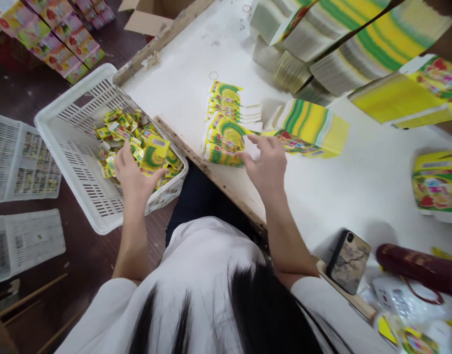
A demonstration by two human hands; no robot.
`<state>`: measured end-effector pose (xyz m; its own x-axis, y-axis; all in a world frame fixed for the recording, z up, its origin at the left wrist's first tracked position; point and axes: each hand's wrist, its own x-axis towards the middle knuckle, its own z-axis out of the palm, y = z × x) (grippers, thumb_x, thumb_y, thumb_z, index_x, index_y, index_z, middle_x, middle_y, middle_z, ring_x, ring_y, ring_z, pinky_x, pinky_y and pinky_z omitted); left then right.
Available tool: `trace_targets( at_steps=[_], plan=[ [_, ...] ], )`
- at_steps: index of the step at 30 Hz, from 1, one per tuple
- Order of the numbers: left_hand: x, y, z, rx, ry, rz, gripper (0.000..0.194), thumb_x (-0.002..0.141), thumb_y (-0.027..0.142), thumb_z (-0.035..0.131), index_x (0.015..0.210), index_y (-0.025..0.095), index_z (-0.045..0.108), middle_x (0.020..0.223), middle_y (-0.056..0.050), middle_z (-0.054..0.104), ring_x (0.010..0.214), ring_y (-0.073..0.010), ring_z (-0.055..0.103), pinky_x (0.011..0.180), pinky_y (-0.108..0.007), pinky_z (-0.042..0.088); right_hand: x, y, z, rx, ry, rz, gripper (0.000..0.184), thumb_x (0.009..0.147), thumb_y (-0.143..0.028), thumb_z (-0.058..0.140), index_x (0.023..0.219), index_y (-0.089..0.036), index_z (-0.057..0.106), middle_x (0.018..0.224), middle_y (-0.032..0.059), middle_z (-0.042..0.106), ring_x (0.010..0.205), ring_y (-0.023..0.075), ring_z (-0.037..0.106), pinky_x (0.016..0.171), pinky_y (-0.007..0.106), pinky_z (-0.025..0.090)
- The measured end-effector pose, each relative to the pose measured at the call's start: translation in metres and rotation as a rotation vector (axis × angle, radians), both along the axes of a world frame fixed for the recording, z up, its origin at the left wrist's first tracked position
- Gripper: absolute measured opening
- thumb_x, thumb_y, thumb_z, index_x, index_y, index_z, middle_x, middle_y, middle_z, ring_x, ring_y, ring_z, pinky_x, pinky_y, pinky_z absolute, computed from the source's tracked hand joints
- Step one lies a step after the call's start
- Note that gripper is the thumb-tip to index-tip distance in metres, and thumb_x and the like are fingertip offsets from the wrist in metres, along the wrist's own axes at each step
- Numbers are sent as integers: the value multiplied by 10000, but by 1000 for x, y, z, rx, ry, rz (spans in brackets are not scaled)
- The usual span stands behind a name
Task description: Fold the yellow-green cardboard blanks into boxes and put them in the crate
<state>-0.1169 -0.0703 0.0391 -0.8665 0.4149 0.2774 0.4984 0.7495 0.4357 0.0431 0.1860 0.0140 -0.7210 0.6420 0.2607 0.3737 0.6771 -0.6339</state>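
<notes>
My left hand [133, 173] is over the white plastic basket [73, 142], fingers and thumb spread, holding nothing. Right beside it, a small yellow-and-green box [155, 153] lies at the top of a heap of similar boxes [117, 129]. Above the white table, my right hand [267, 164] has its thumb and index finger apart at the edge of a fanned stack of flat printed cartons [224, 135]. Whether the fingertips touch the stack I cannot tell. Behind that hand, a bundle of yellow-and-green cartons [307, 125] lies on its side.
Large carton stacks [358, 44] stand at the table's far right. A phone [349, 260], a dark red flask [417, 265] and a plastic bag [406, 295] are at the near right. More baskets [27, 241] and colourful packed cartons [52, 37] sit on the floor to the left.
</notes>
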Motion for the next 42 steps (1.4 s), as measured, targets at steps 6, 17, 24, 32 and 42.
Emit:
trace_targets(
  at_steps=[6,17,24,32,42],
  plan=[
    [11,9,-12,79,-137,-197,574,797,427,750,1295,191,588,1282,-126,632,1244,-306,552,1112,-484,397,-15,14,-16,107,-186,-90,117,848,-277,685,925,-189,680,994,121,618,999,317,536,915,499,436],
    [70,70,-30,760,-942,-529,705,725,641,748,1290,259,574,1214,-92,700,1173,-284,656,975,-450,550,4,-32,23,-205,32,200,150,776,-204,707,710,-217,573,811,34,680,795,218,603,781,371,471],
    [75,96,-4,1143,-808,-272,479,868,713,469,958,252,564,769,-29,600,854,-225,687,779,-399,585,8,-81,29,-849,158,462,225,819,-377,703,785,-222,543,717,-26,591,618,128,541,586,267,445],
    [75,92,-25,1086,-831,-51,712,862,849,246,1064,261,593,783,-32,569,744,-184,620,712,-349,551,3,-86,24,-842,245,369,415,734,-421,813,979,-234,535,797,-28,604,715,141,583,677,286,518],
    [58,72,-32,995,-811,-252,557,634,600,837,1016,227,677,952,-31,721,845,-177,690,791,-314,570,7,-67,22,-617,246,286,57,818,-260,700,824,-212,669,758,-9,692,678,149,602,677,305,510]
  ],
)
